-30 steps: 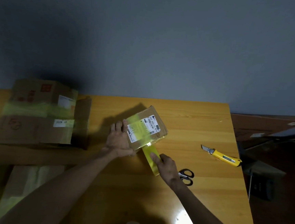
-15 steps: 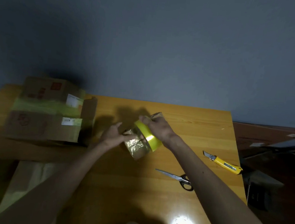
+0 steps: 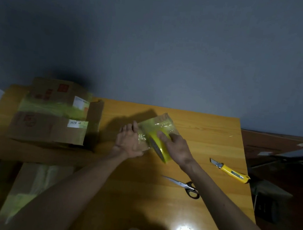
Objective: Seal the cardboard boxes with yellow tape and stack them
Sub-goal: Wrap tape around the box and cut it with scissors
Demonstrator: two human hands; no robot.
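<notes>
Right grip (image 3: 177, 151) holds tape roll (image 3: 159, 147) over wooden table (image 3: 209, 136), grey wall (image 3: 170, 61).

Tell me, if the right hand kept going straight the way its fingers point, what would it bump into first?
The small taped box. The right hand, holding the yellow tape roll, points away and leftward at it, and its fingertips seem to touch it. Beyond lies the left hand, though depth is unclear.
</notes>
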